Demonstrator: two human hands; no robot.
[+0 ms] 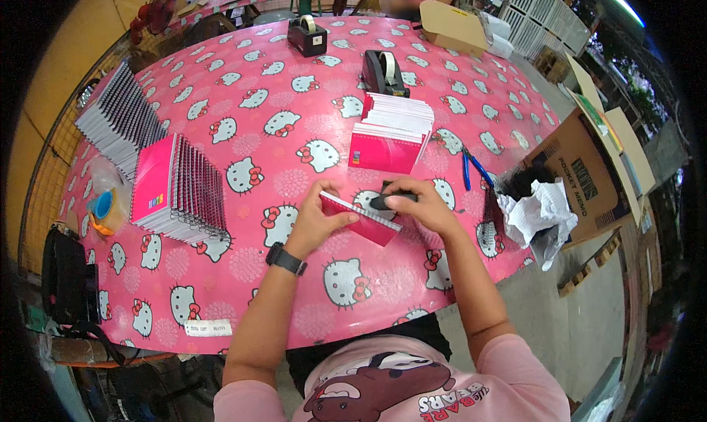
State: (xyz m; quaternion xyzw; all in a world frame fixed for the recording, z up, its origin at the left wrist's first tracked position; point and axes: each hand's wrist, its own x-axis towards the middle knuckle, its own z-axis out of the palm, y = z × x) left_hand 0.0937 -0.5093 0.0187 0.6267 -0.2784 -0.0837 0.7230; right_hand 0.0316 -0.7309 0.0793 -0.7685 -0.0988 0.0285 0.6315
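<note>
My left hand [315,219] grips a small pink-covered notepad [375,230] by its left end, its edge tilted upward. At the notepad's far right side, my right hand [427,207] is closed on a small black object [379,202], whose kind I cannot make out. Just beyond my hands stands a stack of similar pink notepads [383,153] with no coils showing. Blue-handled pliers [471,170] lie to the right of the right hand. Over on the left are a pink stack of coil-bound notebooks [156,186] and a second coil-bound stack [121,124].
Two black tape dispensers [384,74] [307,36] stand farther back. Crumpled white paper [541,214] and dark coils [526,185] lie at the right edge, by a cardboard box [589,179]. Tape rolls [105,207] and a black bag [65,275] are far left.
</note>
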